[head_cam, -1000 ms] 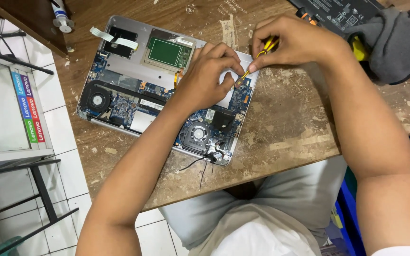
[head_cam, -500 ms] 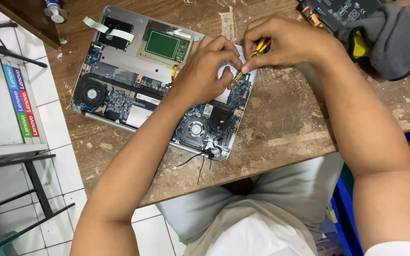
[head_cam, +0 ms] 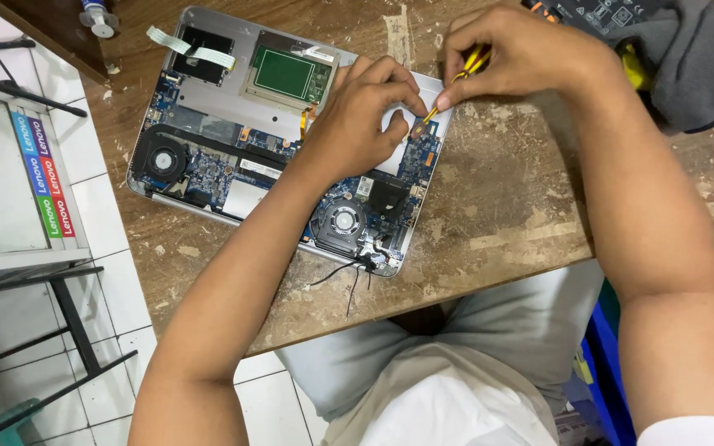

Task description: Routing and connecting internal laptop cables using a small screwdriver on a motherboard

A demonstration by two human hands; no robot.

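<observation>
While gripped by right hand (head_cam: 530,54): perhaps yellow screwdriver (head_cam: 456,83).

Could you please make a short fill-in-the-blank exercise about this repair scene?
1. The right hand holds a yellow-handled ____ whose tip touches the opened silver laptop.
2. The left hand rests on the laptop's ____ circuit board.
3. The laptop lies on a worn ____ table.
4. Two round black cooling ____ sit along the laptop's near edge.

Missing words: screwdriver; blue; wooden; fans

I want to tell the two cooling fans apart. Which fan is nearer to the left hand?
The fan near the laptop's front right corner, just below the left hand; the other fan sits at the far left edge.
</observation>
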